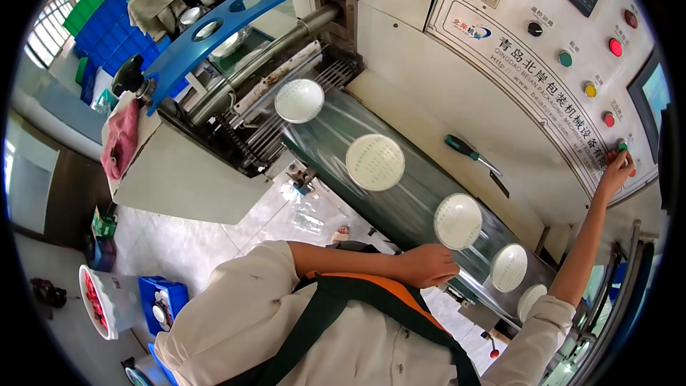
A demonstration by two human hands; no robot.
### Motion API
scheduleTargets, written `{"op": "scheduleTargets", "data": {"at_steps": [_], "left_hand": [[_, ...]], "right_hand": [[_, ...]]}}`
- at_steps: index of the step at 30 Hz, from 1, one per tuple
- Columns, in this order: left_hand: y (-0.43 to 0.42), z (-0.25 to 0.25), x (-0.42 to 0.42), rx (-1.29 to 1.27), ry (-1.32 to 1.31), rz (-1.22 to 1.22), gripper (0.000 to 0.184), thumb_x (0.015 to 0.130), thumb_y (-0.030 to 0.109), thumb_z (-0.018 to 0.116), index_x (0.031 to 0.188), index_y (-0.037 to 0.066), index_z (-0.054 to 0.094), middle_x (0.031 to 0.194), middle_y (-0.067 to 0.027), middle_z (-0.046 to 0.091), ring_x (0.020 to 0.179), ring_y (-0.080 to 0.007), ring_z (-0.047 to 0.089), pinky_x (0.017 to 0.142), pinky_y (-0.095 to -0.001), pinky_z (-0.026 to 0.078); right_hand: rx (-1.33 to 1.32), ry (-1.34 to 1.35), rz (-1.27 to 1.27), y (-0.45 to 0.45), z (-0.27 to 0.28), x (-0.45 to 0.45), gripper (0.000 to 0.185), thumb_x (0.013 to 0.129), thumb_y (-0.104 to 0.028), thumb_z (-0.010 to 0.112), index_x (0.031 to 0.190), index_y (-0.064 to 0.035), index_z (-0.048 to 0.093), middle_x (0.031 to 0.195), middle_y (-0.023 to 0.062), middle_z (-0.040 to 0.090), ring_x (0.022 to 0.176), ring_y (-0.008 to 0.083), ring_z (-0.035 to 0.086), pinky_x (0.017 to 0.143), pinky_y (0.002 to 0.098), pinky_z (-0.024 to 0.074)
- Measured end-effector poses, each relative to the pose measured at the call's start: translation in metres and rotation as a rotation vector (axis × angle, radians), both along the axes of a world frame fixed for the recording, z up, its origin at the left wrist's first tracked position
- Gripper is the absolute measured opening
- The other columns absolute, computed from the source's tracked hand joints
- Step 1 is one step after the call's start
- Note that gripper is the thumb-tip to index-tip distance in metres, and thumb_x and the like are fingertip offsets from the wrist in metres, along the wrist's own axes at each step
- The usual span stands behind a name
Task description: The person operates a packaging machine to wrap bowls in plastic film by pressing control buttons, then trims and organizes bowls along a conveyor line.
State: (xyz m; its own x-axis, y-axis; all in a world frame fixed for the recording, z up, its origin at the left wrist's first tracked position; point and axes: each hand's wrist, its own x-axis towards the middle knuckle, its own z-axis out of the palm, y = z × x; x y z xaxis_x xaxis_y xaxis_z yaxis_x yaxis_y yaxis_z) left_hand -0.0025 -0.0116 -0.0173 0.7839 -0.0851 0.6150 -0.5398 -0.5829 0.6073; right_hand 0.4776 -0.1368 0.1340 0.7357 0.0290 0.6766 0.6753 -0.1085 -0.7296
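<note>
My right hand (620,164) reaches up to the control panel (493,36), its fingers closed around a green button (622,146) near the panel's lower right. My left hand (432,266) lies with curled fingers at the near edge of the conveyor, beside the white round dishes; nothing shows in it. Along the green conveyor belt (325,161) several white dishes sit in a spaced row under clear film, among them one dish (299,101) by the rollers, another dish (375,162) and a third dish (459,221). Faint green print covers their faces.
A green-handled screwdriver (463,146) lies on the machine ledge beyond the belt. The blue guard (250,3) arches over the rollers at the left. A pink cloth (121,139) hangs at the machine's corner. On the floor stand a white bucket (118,300) and a blue crate (171,286).
</note>
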Motion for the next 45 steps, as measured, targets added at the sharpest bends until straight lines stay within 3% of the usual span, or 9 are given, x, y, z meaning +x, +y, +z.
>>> {"op": "scheduleTargets", "data": {"at_steps": [20,22,26,34,45], "left_hand": [[0.0,0.0,-0.003,0.001,-0.003,0.027,0.011,0.078,0.009,0.059,0.085,0.003,0.054,0.07,-0.0095,0.051,0.067,-0.026,0.051,0.061,-0.036,0.041],[0.001,0.002,-0.004,0.013,0.011,0.022,0.011,0.078,0.009,0.059,0.085,0.003,0.054,0.07,-0.0094,0.051,0.068,-0.026,0.051,0.061,-0.0361,0.041],[0.007,0.007,-0.006,0.033,0.063,0.05,0.011,0.078,0.009,0.059,0.086,0.003,0.054,0.072,-0.0093,0.051,0.069,-0.0259,0.051,0.061,-0.036,0.041],[0.006,0.0,-0.006,0.024,0.047,0.089,0.011,0.079,0.009,0.059,0.087,0.003,0.055,0.071,-0.0095,0.051,0.068,-0.0264,0.051,0.061,-0.0362,0.041],[0.002,-0.002,0.005,0.041,0.067,0.031,0.01,0.079,0.009,0.059,0.086,0.003,0.055,0.07,-0.0095,0.052,0.068,-0.0267,0.053,0.062,-0.0357,0.042]], "right_hand": [[0.041,0.012,0.015,-0.004,-0.008,0.009,0.031,0.093,-0.025,0.047,0.106,0.0035,0.042,0.085,0.0127,0.059,0.075,0.0158,0.061,0.068,0.0267,0.0535],[0.219,0.092,0.145,-0.008,-0.014,0.013,0.031,0.093,-0.022,0.047,0.107,0.0052,0.042,0.09,0.0152,0.058,0.08,0.0192,0.061,0.072,0.0288,0.0539],[0.504,0.191,0.108,-0.025,-0.026,0.023,0.033,0.09,-0.016,0.05,0.105,0.0114,0.039,0.094,0.0211,0.057,0.084,0.0264,0.061,0.077,0.0353,0.0565],[0.409,0.109,0.015,-0.048,-0.001,0.037,0.025,0.088,-0.014,0.055,0.093,0.0103,0.052,0.084,0.0179,0.062,0.073,0.0224,0.063,0.069,0.0317,0.0574],[0.272,0.065,-0.069,-0.051,-0.006,0.033,0.03,0.089,-0.018,0.055,0.101,0.0092,0.047,0.085,0.0178,0.063,0.074,0.0204,0.065,0.066,0.0264,0.0558]]}}
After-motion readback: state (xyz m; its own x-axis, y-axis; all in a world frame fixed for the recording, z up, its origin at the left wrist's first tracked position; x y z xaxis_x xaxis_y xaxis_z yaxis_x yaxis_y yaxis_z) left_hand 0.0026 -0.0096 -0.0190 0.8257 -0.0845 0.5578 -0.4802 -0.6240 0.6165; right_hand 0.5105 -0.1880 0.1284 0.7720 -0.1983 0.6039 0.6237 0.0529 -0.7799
